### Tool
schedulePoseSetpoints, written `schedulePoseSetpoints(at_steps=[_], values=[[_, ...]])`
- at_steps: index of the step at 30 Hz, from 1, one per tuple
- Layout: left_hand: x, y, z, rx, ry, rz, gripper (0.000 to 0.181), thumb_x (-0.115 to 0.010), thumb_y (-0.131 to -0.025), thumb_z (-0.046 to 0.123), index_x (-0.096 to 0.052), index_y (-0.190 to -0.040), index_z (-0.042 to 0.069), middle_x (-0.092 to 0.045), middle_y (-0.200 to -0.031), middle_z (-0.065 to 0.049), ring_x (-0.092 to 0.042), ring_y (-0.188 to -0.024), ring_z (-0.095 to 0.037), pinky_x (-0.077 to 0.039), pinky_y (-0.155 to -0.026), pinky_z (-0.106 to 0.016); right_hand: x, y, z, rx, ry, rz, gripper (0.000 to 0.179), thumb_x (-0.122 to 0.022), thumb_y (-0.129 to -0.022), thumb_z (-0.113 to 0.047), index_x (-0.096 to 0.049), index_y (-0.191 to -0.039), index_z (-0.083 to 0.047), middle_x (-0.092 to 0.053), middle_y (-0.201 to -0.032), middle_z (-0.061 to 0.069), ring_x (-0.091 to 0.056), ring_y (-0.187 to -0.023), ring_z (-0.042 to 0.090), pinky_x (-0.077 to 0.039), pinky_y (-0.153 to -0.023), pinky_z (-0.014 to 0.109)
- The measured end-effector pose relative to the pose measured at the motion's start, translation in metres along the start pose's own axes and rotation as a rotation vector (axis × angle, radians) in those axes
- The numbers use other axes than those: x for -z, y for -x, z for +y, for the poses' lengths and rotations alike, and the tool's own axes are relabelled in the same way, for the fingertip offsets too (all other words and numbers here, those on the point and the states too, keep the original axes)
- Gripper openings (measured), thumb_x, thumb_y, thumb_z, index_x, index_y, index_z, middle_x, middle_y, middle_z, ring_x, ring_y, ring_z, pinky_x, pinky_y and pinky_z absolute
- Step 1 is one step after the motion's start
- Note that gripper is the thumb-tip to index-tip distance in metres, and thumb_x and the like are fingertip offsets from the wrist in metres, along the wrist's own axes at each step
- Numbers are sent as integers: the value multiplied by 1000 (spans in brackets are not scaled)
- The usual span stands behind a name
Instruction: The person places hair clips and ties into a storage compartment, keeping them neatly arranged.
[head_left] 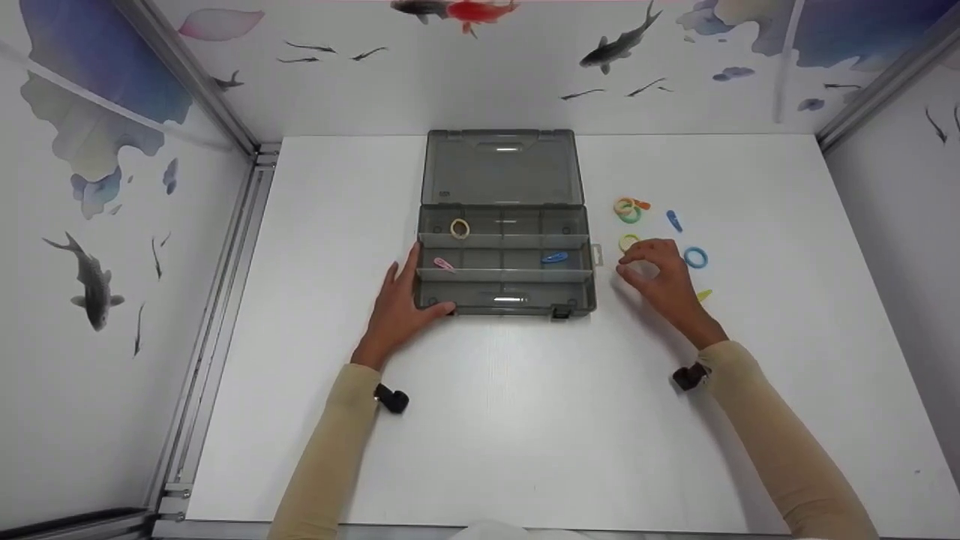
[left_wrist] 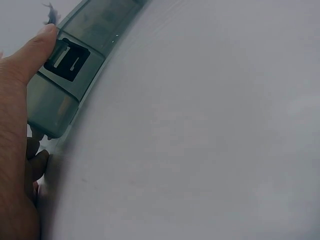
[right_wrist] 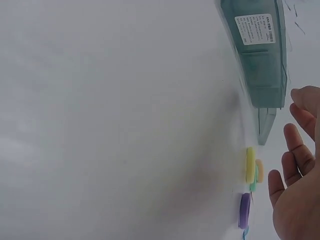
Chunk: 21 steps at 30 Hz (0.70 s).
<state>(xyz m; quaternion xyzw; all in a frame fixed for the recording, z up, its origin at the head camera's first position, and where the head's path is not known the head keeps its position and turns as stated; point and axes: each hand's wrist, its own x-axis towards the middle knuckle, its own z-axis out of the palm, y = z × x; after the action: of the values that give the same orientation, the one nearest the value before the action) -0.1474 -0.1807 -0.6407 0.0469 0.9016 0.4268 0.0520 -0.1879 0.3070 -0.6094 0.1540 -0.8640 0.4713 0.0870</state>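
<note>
Your left hand steadies the open case; your right hand hovers by the yellow ring.
Your left grip is wide, thumb along the front, fingers along the side; the case looks stiff, smooth, light plastic, best steadied at that corner. Inside, the cream ring lies in the back row, the slim pink clip and blue clip in the middle one; both clips look smooth and rigid. Your right grip is narrow, thumb and forefinger nearly meeting; I cannot tell whether it pinches anything. Beside the case on the surface, the yellow ring seems light and springy: pinch its rim.
</note>
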Motion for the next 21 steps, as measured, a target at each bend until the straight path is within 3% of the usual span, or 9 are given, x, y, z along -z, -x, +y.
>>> schedulePoseSetpoints(at_steps=[5,12,21], values=[[1,1,0,3,1,-2,123,-82,-86,76,-6,-177,45,-23,-182,-16,-13,-168,-44,-30,-122,-77,7,12,5,-20,-5,31,12,-84,-96,4,-83,-105,-3,-73,-118,15,-53,-122,19,-35,-107,26],[0,-1,0,-8,-24,5,124,-80,-85,79,-8,-179,40,-33,-178,-15,-13,-169,-42,-29,-123,-76,16,24,10,-55,39,59,13,-84,-94,5,-82,-106,1,-73,-117,18,-55,-125,19,-35,-110,22],[-1,-1,-2,-2,-7,5,125,-81,-84,80,-7,-178,43,-27,-181,-12,-12,-169,-42,-28,-123,-77,25,36,17,-67,8,84,11,-83,-95,6,-82,-105,-1,-74,-118,17,-54,-122,15,-35,-108,21]])
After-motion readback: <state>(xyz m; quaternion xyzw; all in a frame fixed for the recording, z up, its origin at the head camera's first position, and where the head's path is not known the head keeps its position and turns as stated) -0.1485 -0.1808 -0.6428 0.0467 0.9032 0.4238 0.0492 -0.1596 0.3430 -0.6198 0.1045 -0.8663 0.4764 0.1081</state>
